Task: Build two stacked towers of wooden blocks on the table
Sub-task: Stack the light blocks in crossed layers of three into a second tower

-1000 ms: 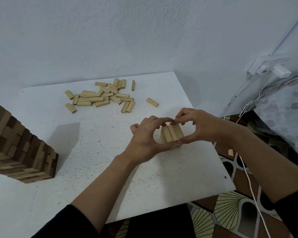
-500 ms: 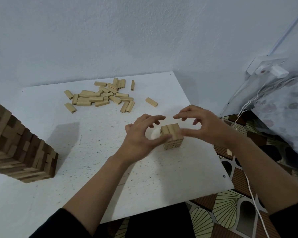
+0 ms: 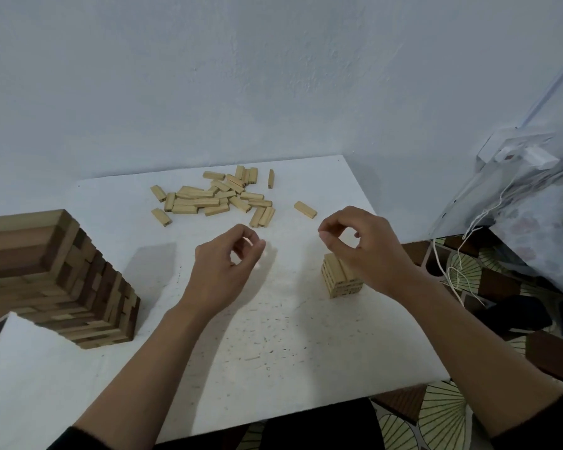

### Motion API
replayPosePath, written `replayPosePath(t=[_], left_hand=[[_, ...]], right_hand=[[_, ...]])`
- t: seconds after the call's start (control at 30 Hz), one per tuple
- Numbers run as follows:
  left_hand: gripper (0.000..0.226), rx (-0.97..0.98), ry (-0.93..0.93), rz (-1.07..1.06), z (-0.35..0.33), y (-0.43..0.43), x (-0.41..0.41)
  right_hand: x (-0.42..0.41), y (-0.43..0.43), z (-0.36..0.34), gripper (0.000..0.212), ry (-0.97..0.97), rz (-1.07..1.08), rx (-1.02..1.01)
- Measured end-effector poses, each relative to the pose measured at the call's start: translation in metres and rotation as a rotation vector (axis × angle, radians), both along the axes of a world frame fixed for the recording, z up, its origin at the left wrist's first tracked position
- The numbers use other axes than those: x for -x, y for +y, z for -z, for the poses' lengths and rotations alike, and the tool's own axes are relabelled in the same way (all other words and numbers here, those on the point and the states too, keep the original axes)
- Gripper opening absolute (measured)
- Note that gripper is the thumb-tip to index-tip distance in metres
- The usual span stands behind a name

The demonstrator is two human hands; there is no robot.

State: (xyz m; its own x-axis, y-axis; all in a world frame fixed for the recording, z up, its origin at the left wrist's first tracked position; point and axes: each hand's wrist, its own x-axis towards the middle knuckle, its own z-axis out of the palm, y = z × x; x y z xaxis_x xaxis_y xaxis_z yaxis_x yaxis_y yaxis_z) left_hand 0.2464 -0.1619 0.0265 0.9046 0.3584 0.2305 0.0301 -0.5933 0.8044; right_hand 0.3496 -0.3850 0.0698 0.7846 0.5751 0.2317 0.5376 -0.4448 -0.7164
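A short tower of pale wooden blocks [image 3: 338, 282] stands on the white table [image 3: 273, 345], right of centre. My right hand [image 3: 364, 248] hovers over it with loosely curled fingers, holds nothing, and hides part of its top. My left hand [image 3: 223, 267] hangs above the table to the left of the short tower, fingers curled loosely and empty. A tall tower of light and dark blocks [image 3: 56, 280] stands at the left edge. Several loose pale blocks [image 3: 218, 198] lie in a heap at the back, with one single block [image 3: 305, 209] apart on the right.
A pale wall rises right behind the table. On the right are a white wall socket with a plug [image 3: 527, 154], white cables [image 3: 459, 264], patterned cloth and a patterned floor [image 3: 436, 414]. The table's right and front edges are close to my arms.
Both hands have let go of the short tower and lifted away. My left hand has moved left and my right hand has risen above the tower's top.
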Motion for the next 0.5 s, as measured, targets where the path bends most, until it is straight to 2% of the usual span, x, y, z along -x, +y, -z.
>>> replayPosePath(t=[0.17,0.27,0.33,0.5], left_hand=[[0.004,-0.187,0.091,-0.098,0.023,0.032,-0.007],[0.035,-0.324,0.208,-0.014,0.032,0.036,-0.025],[0.046,-0.428,0.264,0.067,0.035,0.035,-0.036],[0.043,-0.583,0.349,0.176,0.045,0.035,-0.047]], right_hand=[[0.017,0.033,-0.010,0.008,-0.109,0.043,-0.089],[0.019,0.050,-0.005,0.007,-0.066,0.073,-0.056],[0.018,0.063,0.002,0.010,-0.042,0.089,-0.006],[0.013,0.096,0.014,0.032,0.018,0.133,0.134]])
